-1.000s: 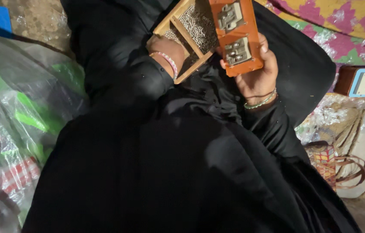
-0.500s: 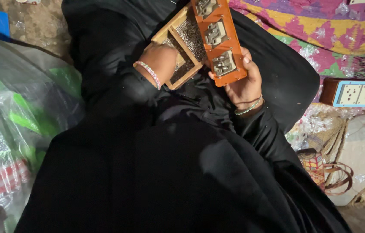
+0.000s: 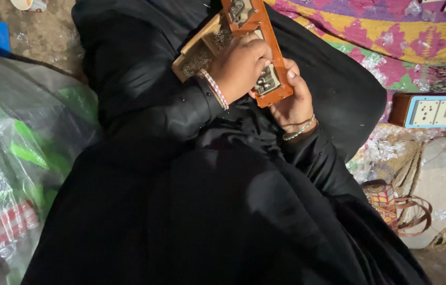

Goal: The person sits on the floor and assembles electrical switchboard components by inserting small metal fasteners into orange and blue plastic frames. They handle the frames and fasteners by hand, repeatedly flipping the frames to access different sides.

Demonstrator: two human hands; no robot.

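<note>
**A:** Start at your fingers. What have they got?

**B:** Your left hand [image 3: 240, 66] is curled down over the lower end of the orange-brown wooden board [image 3: 259, 50], fingers bent and pressing on a small metal fitting [image 3: 266, 83] mounted there. Your right hand [image 3: 292, 100] cups the same board from beneath, the thumb up along its right edge, the fingers hidden behind the wood, so you have it clasped from both sides.

**A:** And the board itself?

**B:** Long and narrow, rounded at the bottom corner, tilted and held above your lap. A second metal fitting [image 3: 239, 10] sits near the top, cut off by the frame edge. Behind it, touching it, is a paler wooden frame [image 3: 196, 53] with a speckled, mesh-like panel; whether the two are joined you cannot tell.

**A:** Wrists?

**B:** A pink and white beaded bangle [image 3: 215, 88] on the left, a thin green bracelet [image 3: 298, 131] on the right, both against black sleeves.

**A:** What's around you?

**B:** Your black robe fills the middle. A patterned pink, yellow and green cloth [image 3: 392, 42] lies to the upper right, with a wooden switchboard with white sockets [image 3: 437, 111] below it. A woven basket bag [image 3: 392, 203] sits lower right. On the left, a clear plastic bag [image 3: 17, 174] holds green and red packets.
</note>
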